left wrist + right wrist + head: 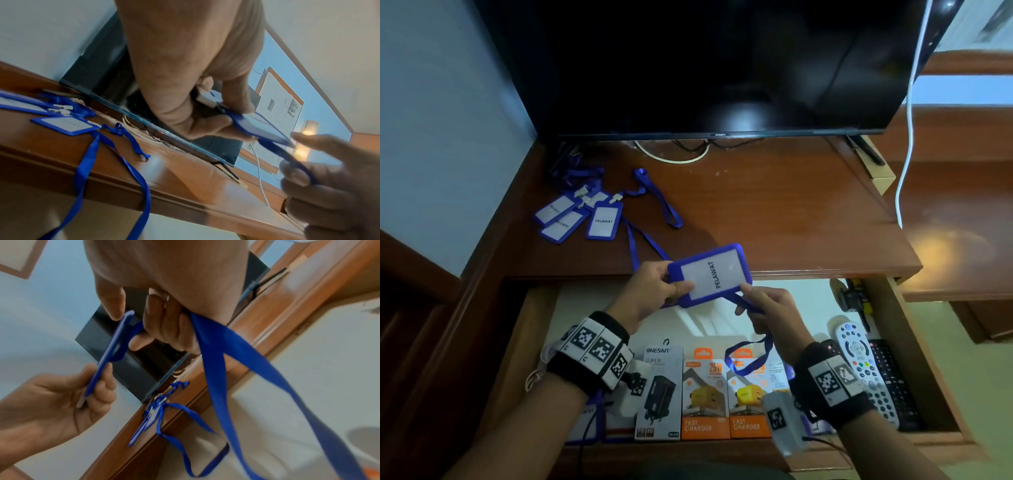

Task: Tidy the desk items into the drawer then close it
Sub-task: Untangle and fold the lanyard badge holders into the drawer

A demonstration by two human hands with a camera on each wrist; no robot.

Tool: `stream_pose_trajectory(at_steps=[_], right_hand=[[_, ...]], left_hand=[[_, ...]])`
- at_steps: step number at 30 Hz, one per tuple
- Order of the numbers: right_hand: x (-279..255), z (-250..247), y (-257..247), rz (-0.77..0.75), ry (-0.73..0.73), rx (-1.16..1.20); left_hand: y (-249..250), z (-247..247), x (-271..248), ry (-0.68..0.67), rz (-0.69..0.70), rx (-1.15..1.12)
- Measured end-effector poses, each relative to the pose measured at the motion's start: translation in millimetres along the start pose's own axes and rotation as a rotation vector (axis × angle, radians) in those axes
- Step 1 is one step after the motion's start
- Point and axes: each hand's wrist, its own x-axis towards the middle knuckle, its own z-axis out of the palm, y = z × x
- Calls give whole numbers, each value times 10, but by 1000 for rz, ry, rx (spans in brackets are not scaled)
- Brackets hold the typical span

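A blue badge holder with a white card reading PELAWAT hangs over the open drawer. My left hand pinches its left end, thumb on the card face. My right hand touches the holder's lower right corner and grips its blue lanyard, which loops down over the drawer. The left wrist view has the holder edge-on between my fingers. In the right wrist view the lanyard trails from my curled fingers. Several more blue badge holders with lanyards lie at the desk's back left.
A dark TV stands at the back of the wooden desk. The drawer holds charger boxes, another badge holder at the front left and two remotes on the right. A white cable hangs at the right.
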Motion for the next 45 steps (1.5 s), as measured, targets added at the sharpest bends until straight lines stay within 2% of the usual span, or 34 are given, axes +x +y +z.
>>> stream_pose_trajectory(at_steps=[7, 10, 13, 18, 21, 27, 30, 33, 38, 42, 45], right_hand=[[14, 184, 187, 69, -50, 50], [24, 253, 176, 76, -76, -16], [15, 319, 68, 41, -132, -69], [57, 305, -182, -21, -178, -162], [86, 248, -288, -43, -162, -208], [151, 159, -368, -8, -70, -154], [210, 144, -317, -16, -45, -252], [261, 101, -265, -42, -46, -416], [287, 31, -278, -60, -181, -506], [263, -15, -263, -20, -325, -241], [217, 60, -210, -5, -314, -76]], left_hand=[[-33, 197, 67, 279, 24, -129], [-134, 249, 145, 415, 96, 43], [-208, 269, 176, 451, 153, 255], [-300, 368, 154, 265, 172, 514], [-319, 418, 94, 110, 202, 512], [-440, 458, 60, -20, 197, 675], [-423, 472, 27, -55, 196, 785], [-374, 407, 5, -173, 171, 846], [-287, 138, -29, -290, 70, 633], [-132, 2, -132, -362, 50, 266], [-100, -38, -120, -332, 111, 29]])
